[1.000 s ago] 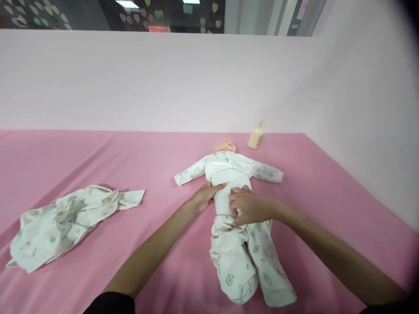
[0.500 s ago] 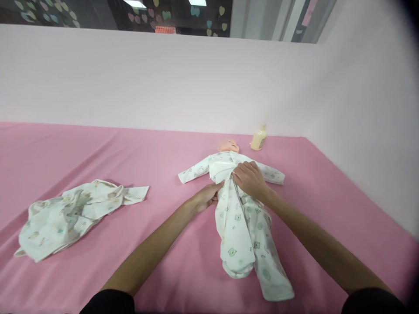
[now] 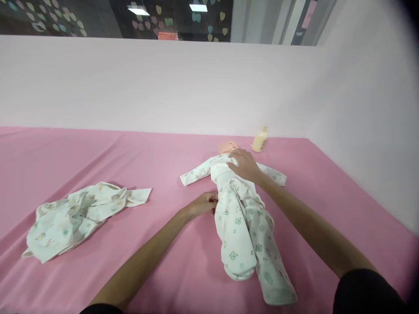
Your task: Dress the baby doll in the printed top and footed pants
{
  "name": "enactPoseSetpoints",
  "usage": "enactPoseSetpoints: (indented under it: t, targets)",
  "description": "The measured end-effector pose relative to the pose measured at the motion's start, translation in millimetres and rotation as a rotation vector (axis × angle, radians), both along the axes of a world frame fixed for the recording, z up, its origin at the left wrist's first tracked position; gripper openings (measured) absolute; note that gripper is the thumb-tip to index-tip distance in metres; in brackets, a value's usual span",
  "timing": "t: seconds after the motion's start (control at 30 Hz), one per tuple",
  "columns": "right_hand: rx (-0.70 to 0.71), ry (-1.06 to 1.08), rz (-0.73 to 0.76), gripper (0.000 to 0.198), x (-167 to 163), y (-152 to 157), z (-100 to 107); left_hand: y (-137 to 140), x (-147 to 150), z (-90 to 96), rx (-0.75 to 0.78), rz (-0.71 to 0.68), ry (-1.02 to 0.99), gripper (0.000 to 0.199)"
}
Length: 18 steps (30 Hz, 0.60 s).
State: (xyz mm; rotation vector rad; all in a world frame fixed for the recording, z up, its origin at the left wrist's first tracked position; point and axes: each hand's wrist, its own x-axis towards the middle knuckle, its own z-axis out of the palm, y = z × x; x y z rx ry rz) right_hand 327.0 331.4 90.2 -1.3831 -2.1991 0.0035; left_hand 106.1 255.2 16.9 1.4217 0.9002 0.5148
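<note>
A baby doll (image 3: 228,146) lies on its back, dressed in a white printed top (image 3: 198,171) with both sleeves spread outward. White baby pants (image 3: 238,235) with green animal prints cover its legs, and the waistband is pulled up around its middle. At the doll's left-hand side in the picture, my left hand (image 3: 203,204) has its fingers curled against the edge of the pants, the fingertips partly hidden by cloth. My right hand (image 3: 245,165) rests over the doll's upper chest with fingers apart, holding nothing.
Crumpled printed baby clothing (image 3: 78,218) lies to the left on the pink sheet (image 3: 157,261). A pump bottle (image 3: 260,140) of pale yellow liquid stands beyond the doll, near the white wall (image 3: 147,87).
My right hand has let go of the front of the pants and moved up to the doll's chest. My left hand has shifted slightly down along the side of the pants.
</note>
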Motion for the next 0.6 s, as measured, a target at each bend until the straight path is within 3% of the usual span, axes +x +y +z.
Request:
enactPoseSetpoints:
  t: [0.13,0.23,0.47,0.6]
  targets:
    - [-0.154,0.070,-0.262,0.026,-1.9,34.7,-5.8,-1.6,0.7,-6.5,0.006,0.068,0.018,0.009]
    - [-0.238,0.165,-0.388,0.027,2.0,43.8,-19.2,-2.3,-0.6,-8.7,-0.007,0.113,0.010,0.009]
    - [-0.175,0.252,-0.401,0.035,4.7,39.6,-42.3,12.0,13.9,-16.7,0.022,0.354,-0.099,0.020]
    - [-0.169,0.239,-0.372,0.037,4.9,37.6,-44.3,26.7,24.8,-23.4,0.082,0.498,-0.117,0.012]
